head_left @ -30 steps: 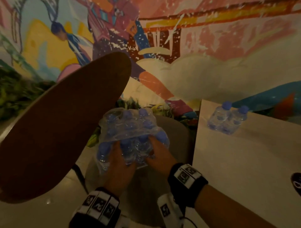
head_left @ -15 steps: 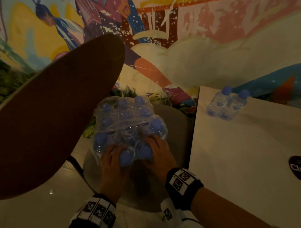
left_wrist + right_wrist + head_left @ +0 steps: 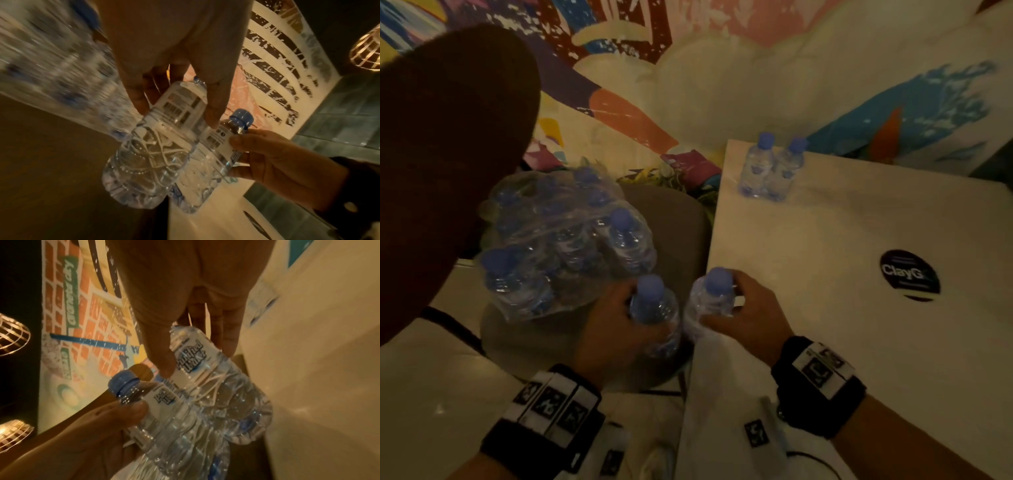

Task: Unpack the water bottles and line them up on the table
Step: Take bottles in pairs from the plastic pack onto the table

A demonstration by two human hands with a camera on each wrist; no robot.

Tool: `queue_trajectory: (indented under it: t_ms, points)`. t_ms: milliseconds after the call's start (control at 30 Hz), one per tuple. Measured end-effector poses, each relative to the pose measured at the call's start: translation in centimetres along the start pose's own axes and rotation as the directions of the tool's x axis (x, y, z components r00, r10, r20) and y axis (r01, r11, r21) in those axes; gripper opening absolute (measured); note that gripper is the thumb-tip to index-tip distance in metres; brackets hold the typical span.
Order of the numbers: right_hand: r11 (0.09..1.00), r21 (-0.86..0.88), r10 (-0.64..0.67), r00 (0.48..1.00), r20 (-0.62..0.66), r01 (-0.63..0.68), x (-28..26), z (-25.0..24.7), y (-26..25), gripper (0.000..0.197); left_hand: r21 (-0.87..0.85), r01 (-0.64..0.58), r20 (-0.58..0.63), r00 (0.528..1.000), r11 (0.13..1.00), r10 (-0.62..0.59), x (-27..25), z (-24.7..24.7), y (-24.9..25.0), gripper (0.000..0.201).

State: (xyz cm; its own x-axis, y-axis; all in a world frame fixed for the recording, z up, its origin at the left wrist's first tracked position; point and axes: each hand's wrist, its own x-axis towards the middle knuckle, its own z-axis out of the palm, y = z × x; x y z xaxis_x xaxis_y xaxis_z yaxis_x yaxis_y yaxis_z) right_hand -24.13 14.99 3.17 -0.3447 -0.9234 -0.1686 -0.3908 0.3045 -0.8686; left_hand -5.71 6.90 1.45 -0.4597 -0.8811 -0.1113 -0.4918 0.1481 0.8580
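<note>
A plastic-wrapped pack of water bottles (image 3: 558, 240) with blue caps lies torn open on a round grey seat (image 3: 674, 233). My left hand (image 3: 616, 318) grips one loose bottle (image 3: 654, 308) around its body, just right of the pack. My right hand (image 3: 750, 315) grips a second bottle (image 3: 714, 294) over the near left edge of the white table (image 3: 825, 342). In the left wrist view, the two bottles (image 3: 152, 154) (image 3: 213, 146) lie side by side and touch. Two more bottles (image 3: 770, 171) stand together at the table's far left corner.
A large dark brown chair back (image 3: 448, 154) rises at the left, close to the pack. A black round sticker (image 3: 909, 274) sits on the table's right part. A painted mural wall (image 3: 722, 85) runs behind the table and seat.
Both hands were at the near side of the pack, fingers among the caps. Now each holds one bottle pulled free, and both have moved right toward the table edge.
</note>
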Motion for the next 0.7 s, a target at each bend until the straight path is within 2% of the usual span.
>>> queue_trajectory:
  t_ms: [167,200,267,367,467,567,633,700]
  points:
    - [0.995,-0.064,0.056,0.977,-0.203,-0.070,-1.5,-6.5,2.6,0.057,0.017,-0.103,0.106,0.989,0.995,0.100,2.4,5.8,5.2,0.039]
    - [0.993,-0.073,0.069,0.970,-0.233,-0.088,-1.6,-7.5,3.0,0.056,0.016,-0.151,0.132,0.980,0.988,0.147,2.8,7.0,6.1,0.042]
    - [0.990,-0.078,0.096,0.956,-0.276,-0.121,-1.6,-9.0,3.8,0.054,-0.002,-0.231,0.200,0.953,0.973,0.227,3.4,9.2,7.5,0.068]
    - [0.986,-0.066,0.127,0.949,-0.290,-0.152,-1.9,-10.3,4.8,0.053,0.029,-0.223,0.204,0.956,0.974,0.212,3.8,11.1,9.2,0.061]
    - [0.984,-0.028,0.159,0.943,-0.293,-0.175,-1.9,-10.8,5.6,0.053,0.071,-0.278,0.241,0.937,0.958,0.254,4.1,12.6,10.6,0.028]
    - [0.989,-0.009,0.140,0.944,-0.299,-0.150,-2.2,-10.9,5.8,0.049,0.061,-0.306,0.194,0.937,0.950,0.290,3.9,13.4,11.6,0.011]
    - [0.993,-0.013,0.108,0.954,-0.279,-0.117,-2.4,-11.1,5.5,0.041,0.051,-0.316,0.200,0.933,0.947,0.300,4.0,13.8,11.3,0.014]
    - [0.995,-0.022,0.091,0.962,-0.257,-0.100,-2.5,-11.0,5.1,0.040,0.040,-0.310,0.231,0.928,0.950,0.293,4.5,14.0,10.6,0.030]
